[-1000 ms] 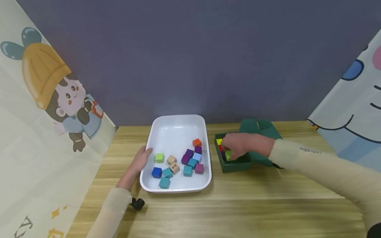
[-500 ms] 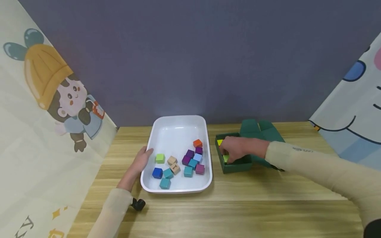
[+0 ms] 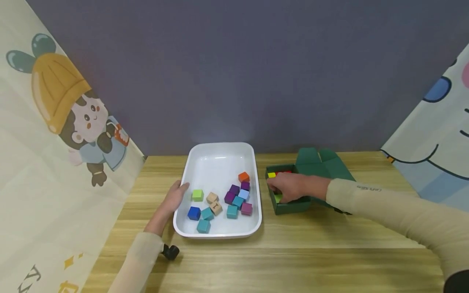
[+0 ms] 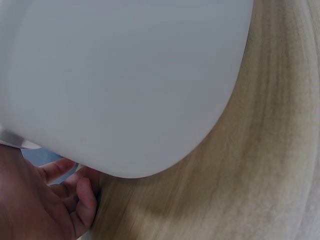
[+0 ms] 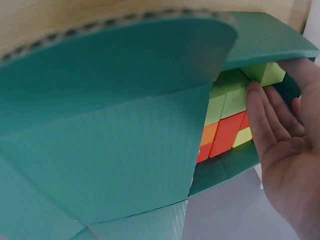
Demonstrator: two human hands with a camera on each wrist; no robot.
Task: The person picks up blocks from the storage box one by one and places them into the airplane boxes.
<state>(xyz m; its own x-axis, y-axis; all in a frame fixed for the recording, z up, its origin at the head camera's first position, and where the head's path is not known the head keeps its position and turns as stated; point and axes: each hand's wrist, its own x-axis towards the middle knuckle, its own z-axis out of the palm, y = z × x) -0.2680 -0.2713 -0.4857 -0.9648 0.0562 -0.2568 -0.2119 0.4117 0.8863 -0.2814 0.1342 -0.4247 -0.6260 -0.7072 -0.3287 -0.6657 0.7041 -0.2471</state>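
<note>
- Tray (image 3: 209, 160) sits on the table (image 3: 238, 264) just left of the box (image 3: 291, 208); I take that as a way to keep the reach between them short.
- Left hand (image 3: 175, 197) is at the tray's left edge, thumb over the rim, fingers partly curled outside and below it. I read this as a light grip, enough to stop the tray sliding.
- Loose cubes lie mostly in the tray's nearer half: lime cube (image 3: 197, 195), blue cube (image 3: 194, 213), teal cubes (image 3: 203, 226), wood cubes (image 3: 215, 208), purple cubes (image 3: 230, 197) and others. I see no order in them; the raised rim should hold them in.
- Lid (image 3: 324, 167) is folded back to the right, under the forearm, which leaves the hand a way in from above.
- Right hand (image 3: 287, 187) is down inside the box. Thumb and forefinger sit on two sides of a green cube (image 5: 272, 74), the gap only as wide as the cube; I judge it a pinch, but can't tell how firm.
- That cube is near the box's front-left corner, beside other green cubes (image 5: 235, 95). Red cubes (image 5: 227, 132) and a yellow cube (image 5: 243, 137) sit close by, packed tight, probably so that each steadies the next.
</note>
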